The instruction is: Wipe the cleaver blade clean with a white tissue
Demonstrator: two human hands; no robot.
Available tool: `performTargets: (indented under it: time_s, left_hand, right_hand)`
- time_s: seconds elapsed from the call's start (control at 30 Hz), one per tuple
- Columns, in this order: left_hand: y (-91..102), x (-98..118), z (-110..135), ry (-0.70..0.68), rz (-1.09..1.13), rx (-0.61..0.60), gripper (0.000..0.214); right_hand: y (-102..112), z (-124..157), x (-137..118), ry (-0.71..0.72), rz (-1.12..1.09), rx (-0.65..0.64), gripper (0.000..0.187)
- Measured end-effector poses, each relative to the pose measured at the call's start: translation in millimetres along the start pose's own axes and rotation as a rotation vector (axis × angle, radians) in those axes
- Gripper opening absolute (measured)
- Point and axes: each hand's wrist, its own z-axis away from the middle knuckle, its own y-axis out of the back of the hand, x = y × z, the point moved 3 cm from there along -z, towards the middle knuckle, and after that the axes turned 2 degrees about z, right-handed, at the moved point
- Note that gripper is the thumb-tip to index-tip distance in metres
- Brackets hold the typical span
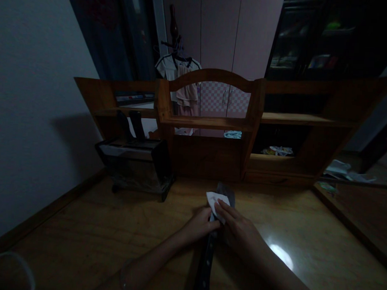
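A kitchen knife with a black riveted handle [207, 260] points away from me over the wooden table, and part of its wide grey blade [226, 191] shows beyond my hands. My left hand [203, 222] is closed around the knife near where blade and handle meet. With the fingers of my right hand [239, 225] I press a folded white tissue [212, 199] against the blade. The middle of the blade is hidden under the tissue and my right hand.
A knife block [135, 166] with two black-handled tools upright in it stands at the back left. Behind the table [137, 228] rises a wooden shelf unit [209, 156]. A white cable [19, 259] curves at the lower left, and a wall bounds the left side.
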Motion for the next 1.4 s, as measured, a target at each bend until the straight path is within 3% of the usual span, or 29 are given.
performTargets:
  time_s: [1.4]
  left_hand:
    - [0.7, 0.9, -0.6, 0.015, -0.053, 0.008, 0.023]
  right_hand:
    - [-1.0, 1.7, 3.0, 0.0, -0.007, -0.007, 0.058]
